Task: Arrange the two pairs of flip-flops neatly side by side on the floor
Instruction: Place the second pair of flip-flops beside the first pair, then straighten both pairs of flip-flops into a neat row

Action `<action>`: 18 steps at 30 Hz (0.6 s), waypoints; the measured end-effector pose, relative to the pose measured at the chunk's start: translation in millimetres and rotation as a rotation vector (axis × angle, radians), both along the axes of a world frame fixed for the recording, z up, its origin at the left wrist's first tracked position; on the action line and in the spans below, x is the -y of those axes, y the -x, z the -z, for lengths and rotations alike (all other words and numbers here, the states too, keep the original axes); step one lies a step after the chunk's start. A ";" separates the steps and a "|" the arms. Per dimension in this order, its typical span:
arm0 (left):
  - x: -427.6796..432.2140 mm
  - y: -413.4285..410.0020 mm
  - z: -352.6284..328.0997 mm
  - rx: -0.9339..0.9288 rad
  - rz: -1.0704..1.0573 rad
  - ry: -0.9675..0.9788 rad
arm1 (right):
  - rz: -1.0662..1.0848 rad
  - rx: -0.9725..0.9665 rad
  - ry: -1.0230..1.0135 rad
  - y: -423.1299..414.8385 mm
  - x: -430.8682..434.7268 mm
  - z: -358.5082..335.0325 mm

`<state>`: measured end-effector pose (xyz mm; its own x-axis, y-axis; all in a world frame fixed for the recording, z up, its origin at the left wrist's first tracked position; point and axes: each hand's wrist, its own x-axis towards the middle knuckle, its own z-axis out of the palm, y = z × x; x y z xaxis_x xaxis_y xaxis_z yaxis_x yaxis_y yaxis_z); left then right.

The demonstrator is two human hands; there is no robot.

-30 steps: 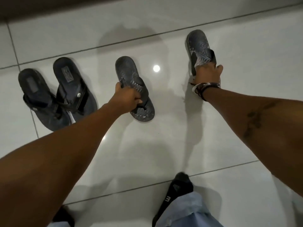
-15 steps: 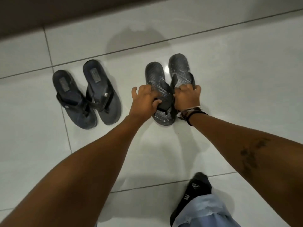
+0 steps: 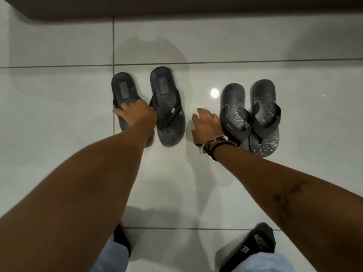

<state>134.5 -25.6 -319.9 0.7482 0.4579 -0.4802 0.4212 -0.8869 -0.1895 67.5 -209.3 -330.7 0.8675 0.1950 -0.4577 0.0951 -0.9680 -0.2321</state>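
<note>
Two pairs of flip-flops lie on the white tiled floor. The plain dark pair is on the left: its left flip-flop [image 3: 122, 91] and right flip-flop [image 3: 169, 114] stand close together, toes toward me. My left hand [image 3: 136, 114] lies on the left one's strap area with fingers spread; I cannot see a grip. The wave-patterned pair sits on the right, its left flip-flop [image 3: 233, 107] and right flip-flop [image 3: 264, 107] touching. My right hand [image 3: 206, 124], with bracelets on the wrist, hovers open between the two pairs, right beside the patterned pair, holding nothing.
A dark wall base [image 3: 176, 8] runs along the far edge of the floor. My feet in black socks [image 3: 253, 246] and jeans legs are at the bottom. A ceiling light reflects on the tile [image 3: 214, 93] between the pairs.
Both hands have let go of the patterned pair, which now stands together on the floor. My left hand has moved left onto the plain pair; my right hand has opened between the pairs.
</note>
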 end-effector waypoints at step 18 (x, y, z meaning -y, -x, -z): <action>-115.6 16.6 -15.0 -0.042 0.297 0.067 | 0.151 -0.138 0.242 -14.7 -44.3 -12.0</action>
<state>118.0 90.0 -304.9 0.8237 0.1881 -0.5350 0.1345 -0.9813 -0.1380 82.2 -165.0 -318.7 0.8046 -0.0603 -0.5908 -0.0703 -0.9975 0.0061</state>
